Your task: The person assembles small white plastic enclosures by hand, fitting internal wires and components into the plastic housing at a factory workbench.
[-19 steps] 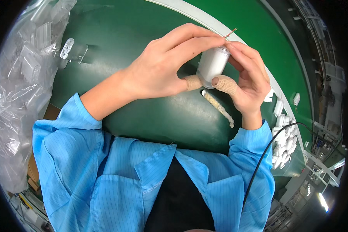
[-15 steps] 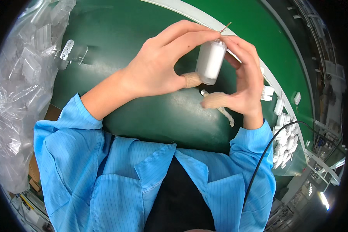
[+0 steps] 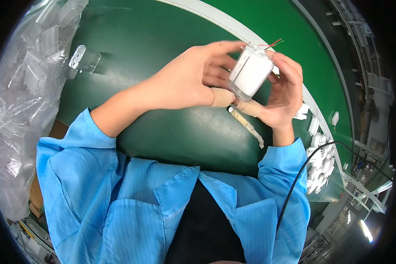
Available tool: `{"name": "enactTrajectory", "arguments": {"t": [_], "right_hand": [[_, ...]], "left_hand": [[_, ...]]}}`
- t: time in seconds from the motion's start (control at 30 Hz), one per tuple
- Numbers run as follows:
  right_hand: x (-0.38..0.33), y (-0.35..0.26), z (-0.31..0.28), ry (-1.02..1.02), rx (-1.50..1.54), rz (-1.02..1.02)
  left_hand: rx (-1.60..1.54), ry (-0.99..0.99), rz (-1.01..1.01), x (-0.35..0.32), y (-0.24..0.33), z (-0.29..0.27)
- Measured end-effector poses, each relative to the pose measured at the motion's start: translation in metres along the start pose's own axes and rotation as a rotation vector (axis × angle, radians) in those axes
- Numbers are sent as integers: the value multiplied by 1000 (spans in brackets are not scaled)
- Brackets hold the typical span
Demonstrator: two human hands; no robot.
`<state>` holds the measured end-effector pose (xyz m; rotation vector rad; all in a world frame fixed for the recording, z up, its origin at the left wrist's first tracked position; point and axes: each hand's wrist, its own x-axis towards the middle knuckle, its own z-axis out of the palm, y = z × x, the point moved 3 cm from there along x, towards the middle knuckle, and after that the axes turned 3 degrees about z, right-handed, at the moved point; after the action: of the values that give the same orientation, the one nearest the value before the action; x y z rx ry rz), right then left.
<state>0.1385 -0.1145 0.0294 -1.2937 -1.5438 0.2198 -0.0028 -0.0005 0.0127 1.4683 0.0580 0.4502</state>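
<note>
White cylindrical part (image 3: pixel 251 72) now tilted, wire end up, upper centre; left hand (image 3: pixel 189 81) and right hand (image 3: pixel 284 90) grip closed on it; inspection likely.

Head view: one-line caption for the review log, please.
Left hand and right hand hold a small white box-shaped plastic part with thin red and green wires above a dark green mat.

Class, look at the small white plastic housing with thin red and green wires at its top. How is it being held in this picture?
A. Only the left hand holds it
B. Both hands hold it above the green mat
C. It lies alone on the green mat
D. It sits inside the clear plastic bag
B: the small white plastic housing sits between the left hand and the right hand, raised above the green mat.
</note>
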Motion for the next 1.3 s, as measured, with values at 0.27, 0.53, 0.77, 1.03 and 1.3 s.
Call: {"name": "enactTrajectory", "arguments": {"t": [0.27, 0.53, 0.77, 1.03, 1.3], "right_hand": [[2, 1, 5, -24, 171, 71], [3, 4, -8, 76, 427, 528], [4, 10, -13, -115, 409, 659], [3, 7, -9, -116, 340, 632], [3, 8, -9, -174, 339, 609]], "left_hand": [[-193, 63, -49, 0, 1, 1], [348, 92, 50, -2, 6, 8], [429, 107, -30, -5, -3, 8], [365, 117, -16, -5, -6, 7], [408, 140, 22, -5, -4, 6]]}}
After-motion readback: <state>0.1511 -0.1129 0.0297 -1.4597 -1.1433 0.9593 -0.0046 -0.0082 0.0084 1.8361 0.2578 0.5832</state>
